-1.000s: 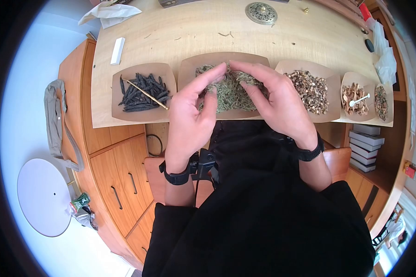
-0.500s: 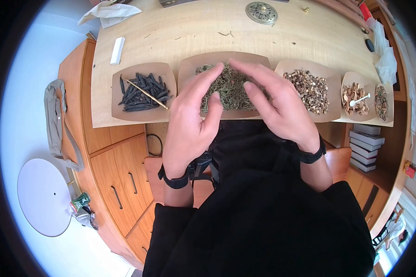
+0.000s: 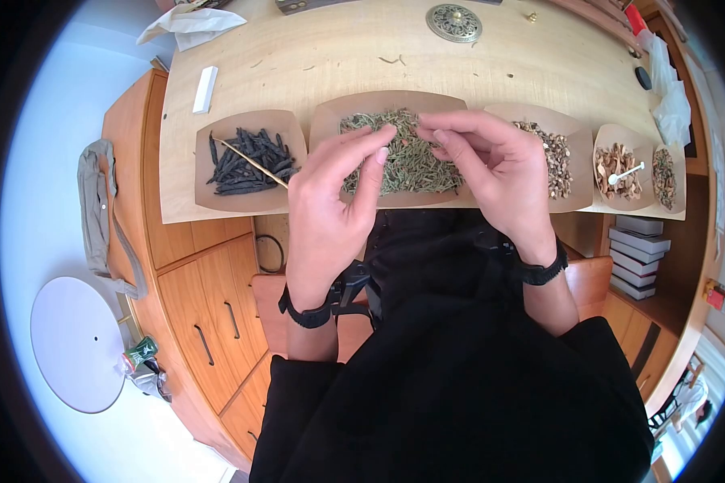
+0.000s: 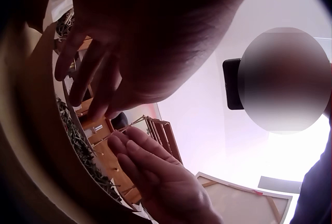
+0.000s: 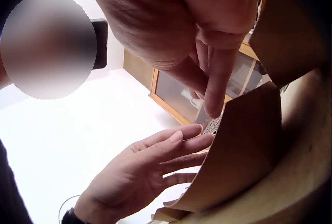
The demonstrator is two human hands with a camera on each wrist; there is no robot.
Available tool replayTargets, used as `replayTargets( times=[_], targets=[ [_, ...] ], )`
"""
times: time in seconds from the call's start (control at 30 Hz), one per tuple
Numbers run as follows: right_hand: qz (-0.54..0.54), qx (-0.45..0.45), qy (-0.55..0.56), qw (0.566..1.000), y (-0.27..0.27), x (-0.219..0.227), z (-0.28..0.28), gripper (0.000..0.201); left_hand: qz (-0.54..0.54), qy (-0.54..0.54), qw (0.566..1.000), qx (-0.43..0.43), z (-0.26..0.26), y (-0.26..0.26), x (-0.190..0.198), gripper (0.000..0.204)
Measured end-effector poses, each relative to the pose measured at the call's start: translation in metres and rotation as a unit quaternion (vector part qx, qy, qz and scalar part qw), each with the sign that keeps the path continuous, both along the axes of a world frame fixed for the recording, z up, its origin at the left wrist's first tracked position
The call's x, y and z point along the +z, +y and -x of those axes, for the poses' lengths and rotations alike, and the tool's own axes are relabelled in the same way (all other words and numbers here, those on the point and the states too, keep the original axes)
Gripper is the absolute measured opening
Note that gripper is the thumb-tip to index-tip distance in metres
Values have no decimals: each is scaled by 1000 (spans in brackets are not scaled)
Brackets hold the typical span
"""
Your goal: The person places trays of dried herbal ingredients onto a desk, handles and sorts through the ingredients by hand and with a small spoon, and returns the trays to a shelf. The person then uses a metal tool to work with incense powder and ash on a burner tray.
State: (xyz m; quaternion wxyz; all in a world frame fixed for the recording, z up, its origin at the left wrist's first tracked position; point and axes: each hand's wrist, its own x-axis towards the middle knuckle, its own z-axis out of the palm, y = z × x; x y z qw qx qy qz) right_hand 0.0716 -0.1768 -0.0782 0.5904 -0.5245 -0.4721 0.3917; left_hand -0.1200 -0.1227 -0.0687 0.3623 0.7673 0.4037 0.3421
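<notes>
A large brown paper tray (image 3: 435, 101) holds a heap of dried green herb (image 3: 415, 169). Over its left part hangs my left hand (image 3: 330, 205), fingers stretched and lightly bent, thumb apart from them. From the other side my right hand (image 3: 511, 181) reaches in, its fingers loosely bent and the thumb near them. The fingertips of both hands face each other above the herb with a small gap. Nothing shows between the fingers of either hand. In the left wrist view, the right hand (image 4: 166, 182) has its palm turned upward beside the herb (image 4: 83, 148).
To the left, a paper tray holds dark dried pods (image 3: 254, 161) and a thin golden stick (image 3: 246, 157). On the right stand trays of brown chopped pieces (image 3: 557, 161), pale slices (image 3: 616, 165) with a white scoop (image 3: 627, 174), and mixed herb (image 3: 664, 181). An ornate metal lid (image 3: 454, 23) lies behind.
Both hands have moved apart and the right hand has drawn to the right with its fingers more bent. Herb seen against the hands earlier now lies in the tray, more of it in view.
</notes>
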Motion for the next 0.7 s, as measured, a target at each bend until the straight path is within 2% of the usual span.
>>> replayTargets(
  times=[0.13, 0.17, 0.23, 0.33, 0.4, 0.57, 0.7],
  targets=[
    [35, -12, 22, 999, -1, 2, -2, 18, -8, 7, 1000, 6, -1, 2, -3, 20],
    [38, -10, 7, 999, -1, 3, -2, 17, -8, 7, 1000, 6, -2, 2, -3, 20],
    [40, -8, -8, 999, -2, 3, -5, 16, -89, 26, 995, -23, -4, 4, -3, 22],
    [24, 31, -58, 998, 0, 1, -6, 21, -95, 15, 995, -12, -10, 2, -2, 28],
    [1, 65, 115, 991, 0, 3, -1, 30, -98, 7, 995, -9, -15, 1, 2, 29],
    [23, 103, 152, 983, -3, 15, 0, 48, -105, 10, 994, -5, -21, 0, 3, 34],
    [-7, 123, 149, 981, -5, 13, 3, 66, -103, 52, 993, -19, -23, -1, 1, 25]
  ],
)
